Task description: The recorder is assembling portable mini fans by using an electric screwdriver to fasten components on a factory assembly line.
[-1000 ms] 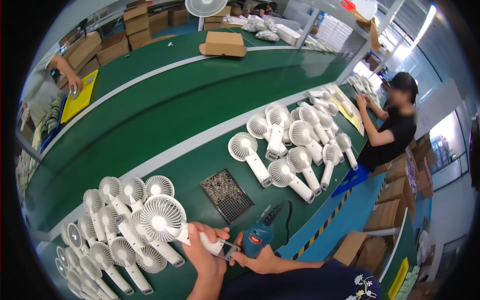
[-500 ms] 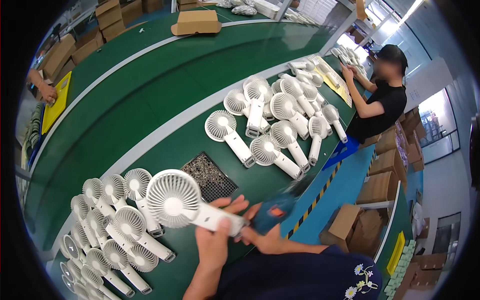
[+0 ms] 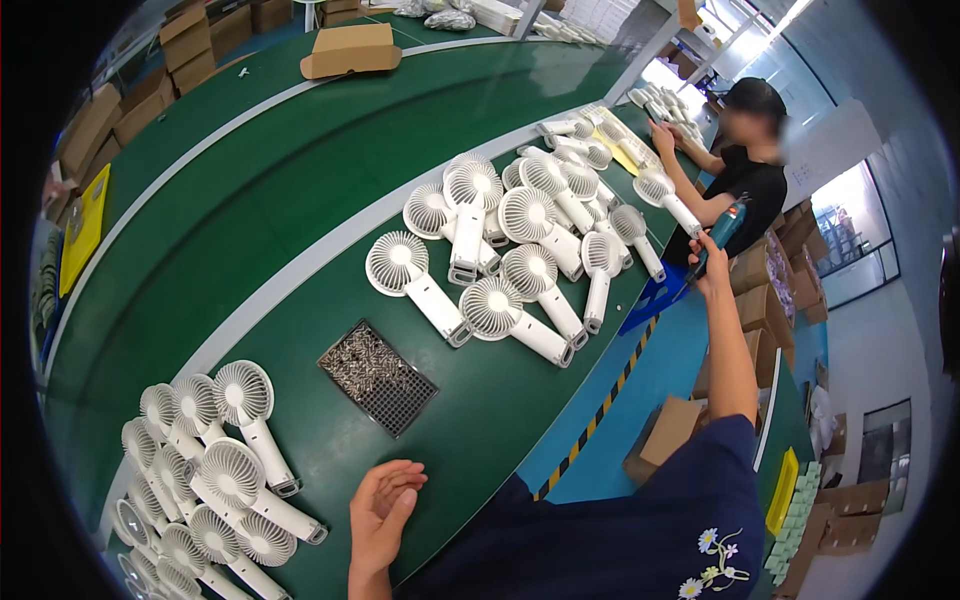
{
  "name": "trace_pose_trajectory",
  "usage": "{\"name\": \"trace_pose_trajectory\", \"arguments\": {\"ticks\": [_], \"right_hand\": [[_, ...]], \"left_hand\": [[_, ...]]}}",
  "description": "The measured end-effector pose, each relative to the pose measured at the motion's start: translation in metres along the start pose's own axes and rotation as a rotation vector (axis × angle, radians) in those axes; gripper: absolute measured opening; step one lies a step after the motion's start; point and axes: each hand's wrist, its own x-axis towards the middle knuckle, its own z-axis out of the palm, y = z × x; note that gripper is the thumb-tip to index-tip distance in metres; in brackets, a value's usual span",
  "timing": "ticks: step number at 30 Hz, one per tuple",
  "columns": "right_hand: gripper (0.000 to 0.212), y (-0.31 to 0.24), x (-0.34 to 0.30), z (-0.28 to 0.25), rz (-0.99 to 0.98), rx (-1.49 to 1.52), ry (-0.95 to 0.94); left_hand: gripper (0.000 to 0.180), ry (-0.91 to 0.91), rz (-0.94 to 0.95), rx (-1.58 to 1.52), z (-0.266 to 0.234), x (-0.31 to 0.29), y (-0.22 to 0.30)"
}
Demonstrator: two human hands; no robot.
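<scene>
My right hand (image 3: 711,268) reaches out to the far right, its fingers closed around a teal electric screwdriver (image 3: 729,224). The same hand has the end of a white handheld fan (image 3: 675,208) at its fingertips, with the fan's round head pointing away toward the pile. My left hand (image 3: 384,508) hovers over the front of the green bench with nothing in it, fingers loosely curled and apart from the thumb. A black grid tray (image 3: 400,398) partly filled with small screws lies just beyond it.
White fans (image 3: 495,305) are heaped at the middle right, and more fans (image 3: 235,475) lie in rows at the left. A co-worker in black (image 3: 765,190) is at the far right. An open cardboard box (image 3: 350,48) sits across the green belt (image 3: 290,200).
My hands have parted. The right has swung far out to the right with the screwdriver, and a fan is now at its fingers. The left has let go of the fan.
</scene>
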Motion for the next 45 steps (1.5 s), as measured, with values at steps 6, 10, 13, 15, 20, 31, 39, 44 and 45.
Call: {"name": "trace_pose_trajectory", "arguments": {"ticks": [6, 10, 13, 15, 20, 31, 39, 44, 45], "right_hand": [[0.023, 0.061, 0.071, -0.025, 0.207, -0.272, 0.001], [0.032, 0.113, 0.123, -0.031, 0.324, -0.501, -0.077], [0.037, 0.078, 0.136, -0.085, 0.367, -0.346, -0.114], [0.034, 0.060, 0.142, -0.093, 0.434, -0.263, -0.255], [0.045, 0.053, 0.073, -0.023, 0.143, -0.468, 0.065], [0.065, -0.009, -0.190, 0.051, -0.325, 0.144, -0.410], [0.068, 0.033, -0.293, 0.224, -0.171, 0.664, -1.027], [0.076, 0.031, -0.312, 0.281, -0.142, 0.776, -1.156], [0.079, 0.032, -0.315, 0.287, -0.159, 0.769, -1.153]], "left_hand": [[0.031, 0.168, -0.025, 0.032, 0.000, -0.009, -0.003], [0.025, 0.258, -0.038, 0.115, -0.002, -0.028, -0.003], [0.021, 0.215, 0.039, 0.217, -0.006, -0.025, 0.011], [0.020, 0.257, 0.169, 0.430, -0.011, -0.028, 0.025], [0.025, 0.702, 0.584, 1.174, -0.036, -0.051, 0.048], [0.055, 1.019, 0.030, 1.612, -0.037, -0.052, 0.044], [0.056, 1.051, 0.195, 1.621, -0.055, -0.039, 0.040], [0.049, 0.952, 0.453, 1.387, -0.049, -0.044, 0.041], [0.049, 0.891, 0.520, 1.412, -0.041, -0.037, 0.045]]}}
